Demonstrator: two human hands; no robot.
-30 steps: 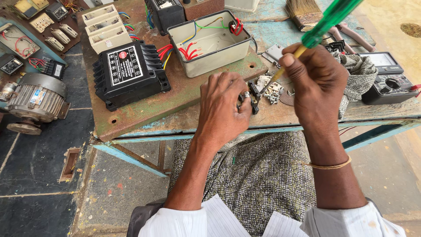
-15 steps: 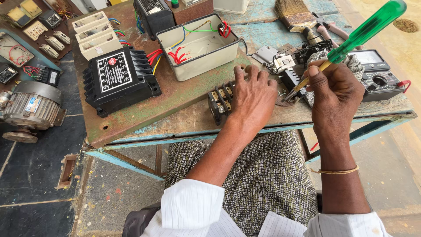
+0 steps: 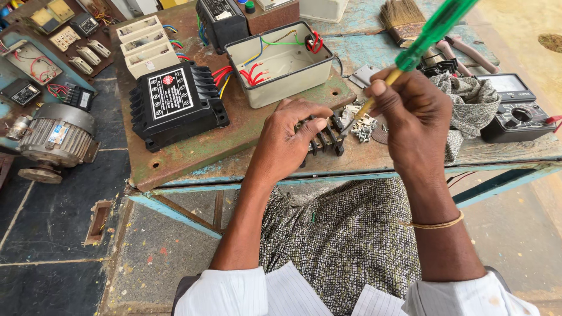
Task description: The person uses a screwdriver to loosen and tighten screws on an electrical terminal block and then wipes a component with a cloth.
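My left hand (image 3: 290, 140) presses down on a small black terminal block (image 3: 325, 137) near the front edge of the rusty workbench (image 3: 187, 158), fingers curled over its top. My right hand (image 3: 413, 120) grips a green-handled screwdriver (image 3: 424, 38), handle pointing up to the right, its metal tip angled down at the right side of the block. Small loose screws and metal parts (image 3: 364, 124) lie just right of the block, under the screwdriver shaft.
On the bench stand a black transformer-like unit (image 3: 175, 105), an open grey box with coloured wires (image 3: 278, 61), white switch casings (image 3: 146, 44), a brush (image 3: 404, 17), a cloth (image 3: 468, 96) and a black multimeter (image 3: 515, 114). An electric motor (image 3: 55, 137) sits on the floor at left.
My left hand has slid along the bench edge with the terminal block and settled on it. My right hand has brought the screwdriver tip down to the block.
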